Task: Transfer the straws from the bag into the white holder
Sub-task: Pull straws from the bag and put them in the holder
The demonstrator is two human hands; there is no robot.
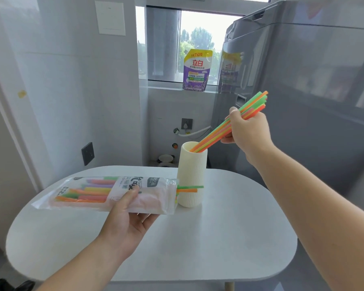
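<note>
Head view. White oval table [229,238] near; grey appliance [303,80] far right, detergent pouch [197,69] on far windowsill, wall socket [87,153] far left. Nothing blocking the holder mouth.

White holder [190,175] upright at far centre of table, ribbed, lower tips of a straw bundle [221,131] just inside its rim, bundle tilted up to the right. Right hand [247,129] closed round that bundle mid-length.

Straw bag [105,194] held flat above table, left of holder, open end just beside it; coloured straws inside, green and orange ends [189,188] poking out in front of holder wall. Left hand [130,215] clasped on bag, thumb on top, fingers beneath.
</note>
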